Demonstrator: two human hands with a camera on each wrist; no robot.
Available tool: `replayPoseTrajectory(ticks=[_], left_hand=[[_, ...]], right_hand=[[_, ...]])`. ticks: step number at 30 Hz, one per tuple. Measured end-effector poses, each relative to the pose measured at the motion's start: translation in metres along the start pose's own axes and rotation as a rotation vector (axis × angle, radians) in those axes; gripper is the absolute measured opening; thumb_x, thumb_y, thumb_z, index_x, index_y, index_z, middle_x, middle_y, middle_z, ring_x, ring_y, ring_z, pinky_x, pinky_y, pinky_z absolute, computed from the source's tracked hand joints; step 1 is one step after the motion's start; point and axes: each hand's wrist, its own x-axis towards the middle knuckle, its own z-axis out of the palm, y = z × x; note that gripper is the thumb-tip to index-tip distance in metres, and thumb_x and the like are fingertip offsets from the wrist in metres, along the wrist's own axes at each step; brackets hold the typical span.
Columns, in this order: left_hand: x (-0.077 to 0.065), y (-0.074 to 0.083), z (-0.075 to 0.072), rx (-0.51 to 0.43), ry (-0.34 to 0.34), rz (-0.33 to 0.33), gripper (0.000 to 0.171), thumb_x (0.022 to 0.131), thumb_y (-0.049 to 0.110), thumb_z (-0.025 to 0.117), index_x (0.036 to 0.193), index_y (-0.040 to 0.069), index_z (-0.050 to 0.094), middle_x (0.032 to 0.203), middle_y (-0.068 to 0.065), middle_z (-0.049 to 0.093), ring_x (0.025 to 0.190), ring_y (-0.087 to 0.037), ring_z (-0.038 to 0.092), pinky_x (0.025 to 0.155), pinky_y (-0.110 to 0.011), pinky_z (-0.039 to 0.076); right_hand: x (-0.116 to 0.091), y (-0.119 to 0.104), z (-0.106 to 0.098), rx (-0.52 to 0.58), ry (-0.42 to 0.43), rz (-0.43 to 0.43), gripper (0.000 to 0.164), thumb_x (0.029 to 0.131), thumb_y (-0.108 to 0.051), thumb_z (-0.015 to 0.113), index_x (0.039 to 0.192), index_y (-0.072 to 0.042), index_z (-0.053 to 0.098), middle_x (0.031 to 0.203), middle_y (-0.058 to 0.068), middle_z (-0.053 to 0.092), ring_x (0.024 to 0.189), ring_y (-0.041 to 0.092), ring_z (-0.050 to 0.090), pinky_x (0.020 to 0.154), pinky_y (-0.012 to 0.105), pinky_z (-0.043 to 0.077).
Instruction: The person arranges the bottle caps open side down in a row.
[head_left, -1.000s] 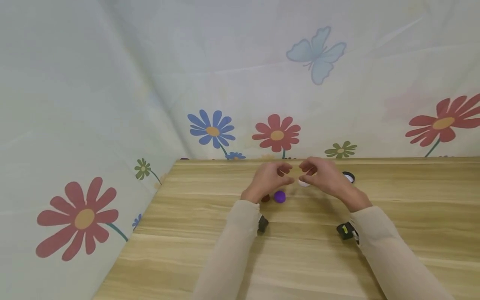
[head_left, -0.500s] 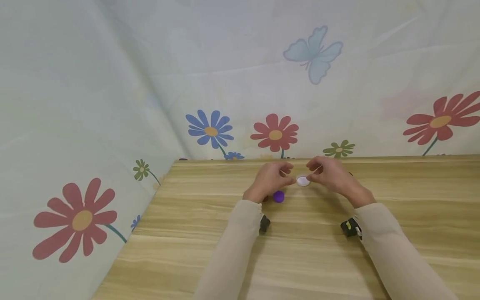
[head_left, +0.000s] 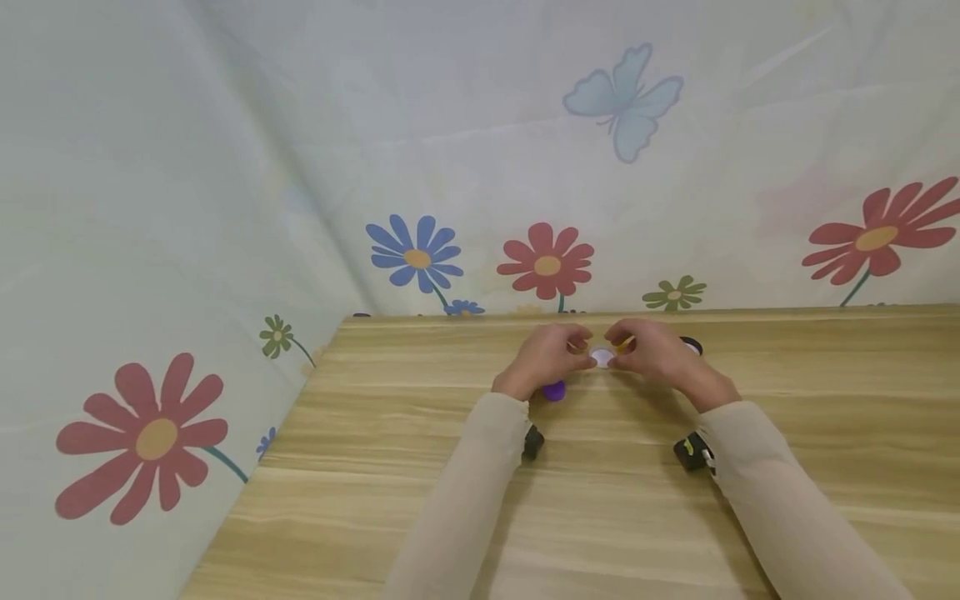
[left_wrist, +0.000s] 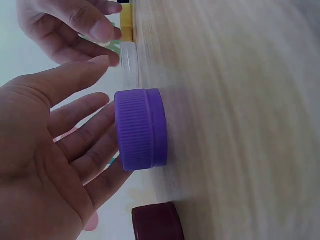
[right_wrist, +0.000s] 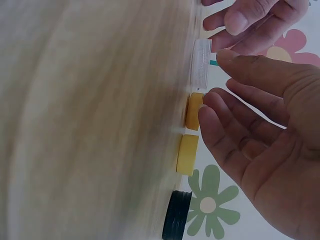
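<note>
A clear whitish cap (head_left: 602, 357) lies on the table between my two hands. My left hand (head_left: 543, 360) is at its left side, fingers loosely bent and thumb tip close to the rim. From the other side my right hand (head_left: 651, 353) has its thumb and fingertips near the cap; whether either hand touches it I cannot tell. A ribbed purple bottle cap (left_wrist: 140, 130) stands beside the left palm, which does not grip it. Behind it in the left wrist view is a dark red cap (left_wrist: 157, 222), hidden by the left hand in the head view.
Two yellow caps, a nearer one (right_wrist: 187, 154) and a farther one (right_wrist: 194, 111), sit by my right fingers. A black-rimmed cap (head_left: 692, 344) lies near the right wrist. The wooden table (head_left: 420, 467) meets a flowered cloth (head_left: 465, 150) at the back.
My hands have drawn closer together around the clear cap, the right one shifting left. The left hand now covers the dark red cap and part of the purple one in the head view.
</note>
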Motion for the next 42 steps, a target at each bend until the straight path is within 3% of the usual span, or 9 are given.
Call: replayPoseTrajectory(ticks=[19,24,42], left_hand=[[-0.003,-0.003,0.0,0.05,-0.014,0.028,0.032,0.092,0.009,0.084,0.123,0.005,0.077,0.107,-0.005,0.078,0.1,-0.014,0.07,0.09,-0.022,0.052],[-0.005,-0.003,-0.001,0.05,-0.028,0.007,0.03,0.093,0.011,0.084,0.122,0.006,0.077,0.107,-0.003,0.078,0.101,-0.013,0.07,0.092,-0.023,0.051],[-0.01,-0.008,0.0,-0.003,0.018,0.018,0.029,0.092,0.007,0.081,0.12,0.007,0.079,0.103,-0.001,0.078,0.093,-0.01,0.068,0.084,-0.022,0.053]], right_hand=[[0.005,-0.001,0.008,-0.005,-0.011,-0.075,0.033,0.086,0.002,0.083,0.116,0.009,0.071,0.1,0.017,0.073,0.092,0.031,0.067,0.085,0.048,0.056],[0.004,-0.004,0.01,-0.003,-0.033,-0.059,0.034,0.089,-0.001,0.083,0.118,0.01,0.07,0.103,0.017,0.072,0.096,0.032,0.067,0.089,0.05,0.056],[0.004,-0.002,0.011,0.016,-0.031,-0.035,0.028,0.096,-0.008,0.077,0.118,0.007,0.07,0.1,0.013,0.072,0.084,0.024,0.065,0.075,0.039,0.056]])
